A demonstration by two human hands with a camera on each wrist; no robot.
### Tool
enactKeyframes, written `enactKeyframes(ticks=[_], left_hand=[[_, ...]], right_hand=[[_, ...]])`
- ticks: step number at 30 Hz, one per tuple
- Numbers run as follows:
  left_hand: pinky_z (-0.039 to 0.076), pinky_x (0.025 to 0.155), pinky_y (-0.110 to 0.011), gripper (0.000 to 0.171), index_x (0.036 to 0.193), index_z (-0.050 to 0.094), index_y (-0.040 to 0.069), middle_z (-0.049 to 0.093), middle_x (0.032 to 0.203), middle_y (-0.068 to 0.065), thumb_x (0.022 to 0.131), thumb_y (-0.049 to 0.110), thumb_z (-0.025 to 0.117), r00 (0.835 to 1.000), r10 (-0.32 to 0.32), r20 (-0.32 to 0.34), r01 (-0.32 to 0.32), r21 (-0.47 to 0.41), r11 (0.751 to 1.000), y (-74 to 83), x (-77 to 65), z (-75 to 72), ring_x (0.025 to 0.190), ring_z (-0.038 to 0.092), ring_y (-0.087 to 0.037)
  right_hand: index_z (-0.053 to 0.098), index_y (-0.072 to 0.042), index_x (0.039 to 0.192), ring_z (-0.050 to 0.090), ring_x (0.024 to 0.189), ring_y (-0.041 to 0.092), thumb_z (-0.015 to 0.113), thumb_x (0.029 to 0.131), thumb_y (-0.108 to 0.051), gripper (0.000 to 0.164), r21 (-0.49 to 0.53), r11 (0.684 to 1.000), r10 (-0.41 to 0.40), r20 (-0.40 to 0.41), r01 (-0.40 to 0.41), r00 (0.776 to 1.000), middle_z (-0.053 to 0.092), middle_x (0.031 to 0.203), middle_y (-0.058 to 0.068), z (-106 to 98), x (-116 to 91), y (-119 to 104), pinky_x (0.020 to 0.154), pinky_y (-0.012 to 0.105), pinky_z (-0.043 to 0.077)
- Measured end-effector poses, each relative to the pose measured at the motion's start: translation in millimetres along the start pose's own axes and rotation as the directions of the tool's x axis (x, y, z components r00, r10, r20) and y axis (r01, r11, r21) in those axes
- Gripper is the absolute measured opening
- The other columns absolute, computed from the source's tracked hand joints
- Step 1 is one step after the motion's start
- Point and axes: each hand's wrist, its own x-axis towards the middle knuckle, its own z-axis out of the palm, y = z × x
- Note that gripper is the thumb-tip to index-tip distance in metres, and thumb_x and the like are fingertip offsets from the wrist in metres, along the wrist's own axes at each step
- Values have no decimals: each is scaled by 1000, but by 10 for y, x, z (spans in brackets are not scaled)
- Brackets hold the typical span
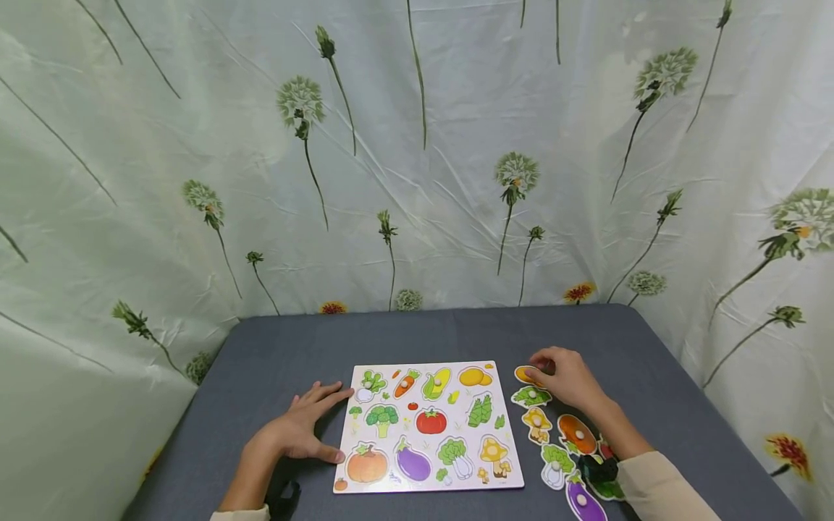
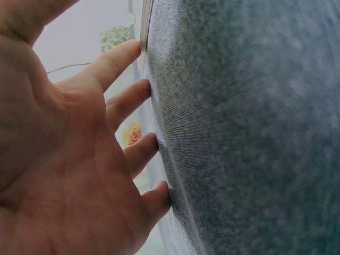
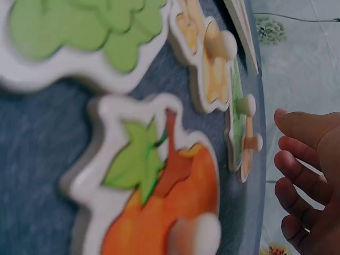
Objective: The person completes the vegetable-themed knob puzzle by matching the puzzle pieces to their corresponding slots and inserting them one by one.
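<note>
A white vegetable puzzle board (image 1: 399, 430) lies flat on the table, with printed vegetables across it. My left hand (image 1: 306, 423) is spread at its left side, thumb and index fingertip at the edge; the left wrist view shows straight fingers (image 2: 125, 114) reaching the cloth and the board's edge. Over the yellow potato piece (image 1: 523, 374) right of the board hovers my right hand (image 1: 568, 380). In the right wrist view its fingers (image 3: 300, 172) are loosely bent, apart from the potato piece's knob (image 3: 255, 142). Below it lie a green leafy piece (image 1: 531, 396) and a mushroom piece (image 1: 537, 422).
More knobbed pieces lie nearer the front right: a pumpkin (image 1: 576, 433), a bok choy (image 1: 556, 467) and an eggplant (image 1: 583, 501). The right wrist partly covers a red piece (image 1: 605, 449) and a green piece (image 1: 609, 490). Behind the grey table (image 1: 404, 336) hangs a flowered curtain (image 1: 443, 217).
</note>
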Motion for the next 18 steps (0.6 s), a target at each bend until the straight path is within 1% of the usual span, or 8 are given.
enactKeyframes(ticks=[2, 4, 6, 9, 14, 18], left_hand=[[4, 114, -81, 113, 158, 44, 30, 31, 167, -15, 60, 57, 94, 1000, 8, -14, -9, -6, 1000, -46, 12, 26, 156, 9, -53], [4, 114, -81, 113, 157, 44, 32, 32, 167, -15, 60, 61, 94, 1000, 17, -24, -17, -10, 1000, -58, 8, 32, 156, 10, -53], [4, 113, -81, 113, 157, 44, 32, 32, 166, -15, 60, 60, 94, 999, 26, -30, -27, -13, 1000, -58, 3, 30, 155, 11, -54], [5, 111, -83, 112, 157, 44, 30, 32, 165, -18, 61, 57, 95, 999, 33, -23, -33, -12, 999, -15, -11, 3, 153, 12, -58], [5, 111, -83, 112, 158, 43, 25, 32, 165, -20, 62, 51, 95, 999, 33, -8, -33, -4, 999, 20, -23, -13, 153, 11, -59], [5, 111, -83, 112, 158, 44, 25, 33, 165, -20, 62, 51, 96, 999, 34, -14, -34, -6, 999, 34, -34, -18, 152, 12, -59]], right_hand=[[77, -9, 101, 55, 77, 13, 80, 92, -24, 18, -11, 1000, 19, 13, -19, 1000, 66, 88, 0, -2, -4, 34, 70, 33, 47], [77, -9, 102, 55, 77, 13, 79, 91, -25, 20, -18, 999, 37, 27, -36, 999, 67, 88, 0, 0, -9, 66, 70, 33, 46], [77, -9, 101, 54, 76, 13, 79, 91, -27, 21, -24, 999, 49, 39, -48, 998, 67, 88, 0, 5, -12, 98, 71, 33, 46], [77, -10, 99, 54, 75, 13, 79, 91, -29, 20, -29, 998, 60, 52, -58, 997, 66, 86, -1, 14, -21, 136, 71, 33, 46], [77, -12, 95, 54, 72, 12, 79, 92, -27, 16, -27, 998, 61, 65, -59, 996, 66, 82, -4, 29, -44, 181, 68, 31, 46], [77, -13, 93, 54, 71, 11, 78, 92, -25, 13, -20, 998, 64, 65, -62, 996, 65, 80, -5, 42, -53, 197, 66, 29, 45]])
